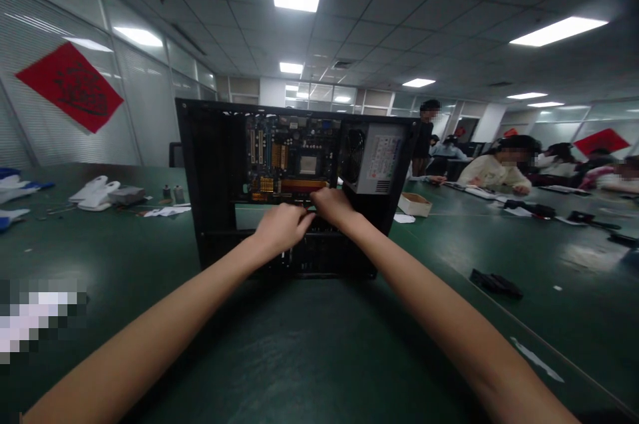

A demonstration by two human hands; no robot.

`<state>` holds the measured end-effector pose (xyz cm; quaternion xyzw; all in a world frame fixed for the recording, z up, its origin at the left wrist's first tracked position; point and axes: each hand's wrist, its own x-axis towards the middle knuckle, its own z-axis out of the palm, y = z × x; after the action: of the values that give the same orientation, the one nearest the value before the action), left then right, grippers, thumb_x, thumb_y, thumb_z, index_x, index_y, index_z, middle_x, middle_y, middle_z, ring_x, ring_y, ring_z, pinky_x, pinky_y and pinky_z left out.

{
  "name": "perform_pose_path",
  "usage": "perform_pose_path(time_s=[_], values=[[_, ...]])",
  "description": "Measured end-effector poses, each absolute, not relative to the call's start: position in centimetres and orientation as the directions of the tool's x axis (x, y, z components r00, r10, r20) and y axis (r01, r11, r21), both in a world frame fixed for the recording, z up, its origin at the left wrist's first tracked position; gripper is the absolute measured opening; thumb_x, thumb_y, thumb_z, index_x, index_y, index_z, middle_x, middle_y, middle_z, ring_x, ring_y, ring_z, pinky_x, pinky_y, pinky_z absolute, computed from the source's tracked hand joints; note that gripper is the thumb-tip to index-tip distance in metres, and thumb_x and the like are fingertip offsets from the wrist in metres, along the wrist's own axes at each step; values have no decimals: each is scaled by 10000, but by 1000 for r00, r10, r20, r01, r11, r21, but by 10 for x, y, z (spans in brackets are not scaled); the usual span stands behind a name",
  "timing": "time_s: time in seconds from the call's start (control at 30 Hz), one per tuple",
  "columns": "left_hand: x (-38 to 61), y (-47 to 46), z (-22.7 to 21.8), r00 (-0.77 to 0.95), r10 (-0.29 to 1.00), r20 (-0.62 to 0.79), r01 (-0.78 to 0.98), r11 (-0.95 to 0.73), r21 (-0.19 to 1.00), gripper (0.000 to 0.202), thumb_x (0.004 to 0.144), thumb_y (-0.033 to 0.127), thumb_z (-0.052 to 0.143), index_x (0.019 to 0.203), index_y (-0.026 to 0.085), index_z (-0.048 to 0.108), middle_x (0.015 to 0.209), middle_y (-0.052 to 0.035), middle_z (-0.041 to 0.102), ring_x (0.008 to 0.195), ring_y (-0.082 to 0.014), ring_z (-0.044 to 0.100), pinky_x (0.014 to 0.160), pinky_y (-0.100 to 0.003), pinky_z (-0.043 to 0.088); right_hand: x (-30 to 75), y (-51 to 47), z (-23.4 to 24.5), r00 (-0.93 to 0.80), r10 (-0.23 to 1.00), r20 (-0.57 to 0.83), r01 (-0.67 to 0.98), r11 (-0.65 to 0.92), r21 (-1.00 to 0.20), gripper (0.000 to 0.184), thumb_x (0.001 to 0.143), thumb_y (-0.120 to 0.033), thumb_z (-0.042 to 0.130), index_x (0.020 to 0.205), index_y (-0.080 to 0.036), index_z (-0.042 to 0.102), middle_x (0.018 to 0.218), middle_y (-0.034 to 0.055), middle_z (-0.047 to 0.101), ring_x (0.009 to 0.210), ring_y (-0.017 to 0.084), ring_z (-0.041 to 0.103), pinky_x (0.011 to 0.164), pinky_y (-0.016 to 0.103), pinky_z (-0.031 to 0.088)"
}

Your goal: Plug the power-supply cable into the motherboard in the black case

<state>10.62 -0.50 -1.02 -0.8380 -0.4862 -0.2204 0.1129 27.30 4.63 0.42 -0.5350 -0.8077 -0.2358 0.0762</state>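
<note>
An open black computer case (200, 211) stands upright on the green table in front of me. Inside it is a motherboard (294, 144) with a square silver chip and orange slots. To its right sits a power supply (380, 158) with a label and a fan. My left hand (282, 227) is closed just below the motherboard's lower edge, thumb toward the right. Against that lower edge my right hand (333, 206) is closed too, its fingers curled close to the left thumb. Whatever is between their fingers is too small and partly hidden to name.
White plastic bags (97, 192) and a grey block (126, 196) lie to the left on the table (319, 357). An open box (415, 204) stands right of the case. A black object (496, 283) lies nearer on the right. Several people sit along the table farther right.
</note>
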Motion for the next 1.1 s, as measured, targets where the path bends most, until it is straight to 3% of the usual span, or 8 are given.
perform_pose_path(time_s=[0.2, 0.37, 0.5, 0.63, 0.77, 1.0, 1.1], values=[[108, -15, -27, 513, 702, 494, 844, -517, -141, 615, 1037, 486, 301, 868, 197, 817, 859, -121, 770, 783, -258, 713, 646, -327, 442, 279, 29, 7, -461, 796, 391, 873, 329, 360, 325, 973, -116, 392, 1126, -92, 677, 1076, 222, 718, 985, 339, 710, 739, 381, 512], [93, 4, -25, 493, 698, 519, 848, -519, -108, 596, 1028, 489, 321, 854, 223, 825, 837, -96, 776, 749, -222, 697, 608, -302, 379, 323, -8, 3, -652, 683, 330, 719, 419, 554, 352, 1025, -191, 360, 1034, -110, 703, 951, 192, 728, 864, 289, 687, 695, 359, 416], [86, 18, -24, 410, 718, 562, 871, -491, -8, 573, 998, 519, 374, 766, 234, 815, 715, -77, 747, 695, -211, 673, 569, -299, 317, 357, -32, -9, -728, 620, 293, 632, 442, 636, 450, 1060, -331, 361, 866, -143, 720, 800, 151, 720, 763, 252, 644, 771, 379, 370], [80, 36, -22, 239, 719, 652, 843, -487, 228, 600, 979, 520, 406, 598, 195, 735, 583, -62, 681, 589, -187, 618, 549, -306, 281, 361, -34, -22, -747, 589, 308, 618, 444, 649, 337, 1031, -207, 398, 876, -149, 692, 766, 98, 706, 719, 213, 619, 909, 375, 338], [68, 57, -18, 158, 717, 679, 669, -584, 460, 629, 972, 496, 420, 466, 169, 602, 450, -39, 572, 480, -145, 550, 568, -284, 349, 347, -28, -29, -720, 586, 371, 669, 444, 596, 311, 1017, -201, 418, 857, -157, 682, 755, 88, 705, 713, 207, 612, 961, 368, 313], [38, 92, -20, 69, 742, 667, 660, -536, 527, 601, 940, 531, 453, 490, 165, 610, 446, -28, 551, 457, -135, 516, 535, -269, 328, 288, -44, -31, -737, 535, 414, 662, 447, 601, 363, 1021, -193, 390, 822, -128, 687, 706, 119, 710, 620, 212, 626, 838, 376, 381], [20, 101, -21, -33, 756, 654, 658, -476, 584, 577, 910, 532, 472, 485, 161, 594, 419, -12, 492, 433, -121, 447, 495, -261, 281, 246, -59, -31, -741, 480, 469, 665, 433, 608, 378, 1037, -268, 393, 1026, -46, 698, 656, 113, 690, 538, 213, 607, 775, 387, 420]])
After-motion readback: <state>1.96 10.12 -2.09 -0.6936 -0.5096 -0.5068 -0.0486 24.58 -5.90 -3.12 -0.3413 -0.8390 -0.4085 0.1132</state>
